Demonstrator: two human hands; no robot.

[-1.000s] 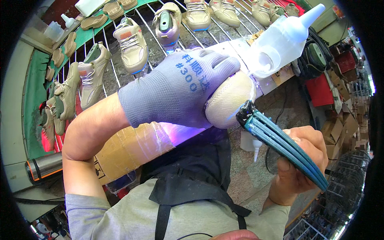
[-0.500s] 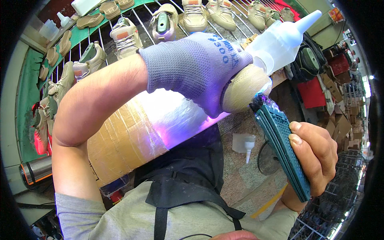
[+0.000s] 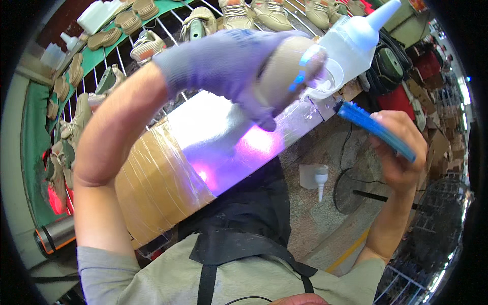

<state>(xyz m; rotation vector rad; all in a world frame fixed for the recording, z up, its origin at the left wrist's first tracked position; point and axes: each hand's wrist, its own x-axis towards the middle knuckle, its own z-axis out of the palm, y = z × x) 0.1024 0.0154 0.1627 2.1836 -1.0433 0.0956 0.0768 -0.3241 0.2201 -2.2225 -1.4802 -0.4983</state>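
My left hand [image 3: 218,66], in a grey knit glove, is closed around a beige shoe [image 3: 279,73], blurred by motion, above a shiny metal surface lit violet. Bright blue glints show on the shoe's end. My bare right hand [image 3: 401,140] grips a teal brush [image 3: 378,129] with dark bristles, apart from the shoe. Beyond the shoe lie a clear bottle with a pale blue nozzle [image 3: 348,46] and a translucent cup [image 3: 330,81], partly hidden by the shoe.
Beige shoes [image 3: 236,15] and loose soles [image 3: 104,38] line a metal-rod rack curving around the far and left sides. Tape-covered cardboard [image 3: 152,183] borders the metal surface [image 3: 300,132]. A fan [image 3: 351,190] and another nozzle bottle [image 3: 317,175] are lower down at right.
The brush has come away from the shoe, and my right hand has moved up with its tilt flatter. My left hand has turned the shoe and shifted it slightly left and up.
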